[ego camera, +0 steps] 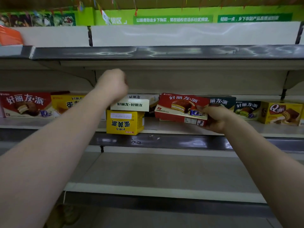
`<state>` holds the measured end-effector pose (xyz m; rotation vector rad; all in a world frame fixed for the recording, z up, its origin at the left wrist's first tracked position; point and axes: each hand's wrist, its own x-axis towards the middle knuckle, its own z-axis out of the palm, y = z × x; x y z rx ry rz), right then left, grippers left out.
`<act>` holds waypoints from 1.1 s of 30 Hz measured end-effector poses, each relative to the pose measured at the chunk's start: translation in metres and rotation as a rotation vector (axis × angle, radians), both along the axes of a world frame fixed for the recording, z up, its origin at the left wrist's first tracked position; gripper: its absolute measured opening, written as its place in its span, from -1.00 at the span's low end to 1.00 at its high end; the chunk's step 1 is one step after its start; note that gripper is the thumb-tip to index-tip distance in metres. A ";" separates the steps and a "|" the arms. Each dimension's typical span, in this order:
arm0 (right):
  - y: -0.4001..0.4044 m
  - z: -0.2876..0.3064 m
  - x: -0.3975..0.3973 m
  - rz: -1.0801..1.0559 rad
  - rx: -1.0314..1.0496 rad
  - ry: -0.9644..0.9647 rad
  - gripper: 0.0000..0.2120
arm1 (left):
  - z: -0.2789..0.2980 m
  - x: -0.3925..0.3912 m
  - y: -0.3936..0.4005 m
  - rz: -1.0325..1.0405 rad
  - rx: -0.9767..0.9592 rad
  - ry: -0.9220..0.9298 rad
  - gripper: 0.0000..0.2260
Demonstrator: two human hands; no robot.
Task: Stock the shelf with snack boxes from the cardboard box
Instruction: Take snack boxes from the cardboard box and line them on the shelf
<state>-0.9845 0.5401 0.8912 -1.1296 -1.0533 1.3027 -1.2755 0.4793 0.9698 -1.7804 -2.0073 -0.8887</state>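
Your right hand [217, 119] grips the red chocolate-pie box [181, 109] by its right end, fingers curled under and thumb on the front, holding it tilted just above the middle shelf [164, 127]. At nine o'clock from that box, your left hand [113, 86] is curled into a fist above the cream-topped box [130, 105], which sits on an upside-down yellow egg-pie box [124, 122] at the shelf's front edge; whether the fist touches or grasps anything, you cannot tell. At three o'clock of your right hand stand a dark green pie box [246, 109] and a yellow Q-cake box [281, 112].
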 end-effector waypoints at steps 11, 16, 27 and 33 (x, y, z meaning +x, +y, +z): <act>0.026 -0.003 0.025 0.055 0.055 -0.197 -0.74 | -0.067 0.136 0.041 -0.127 -0.286 0.366 -0.50; 0.042 -0.001 0.035 0.119 0.037 -0.268 -0.74 | -0.084 0.118 0.052 0.116 -0.376 0.652 -0.68; 0.060 0.001 0.025 0.136 0.115 -0.399 -0.60 | -0.073 0.116 0.089 -0.118 -0.453 -0.024 -0.86; 0.074 -0.005 0.020 0.033 0.143 -0.440 -0.53 | -0.074 0.122 0.112 -0.401 -0.381 -0.912 -0.67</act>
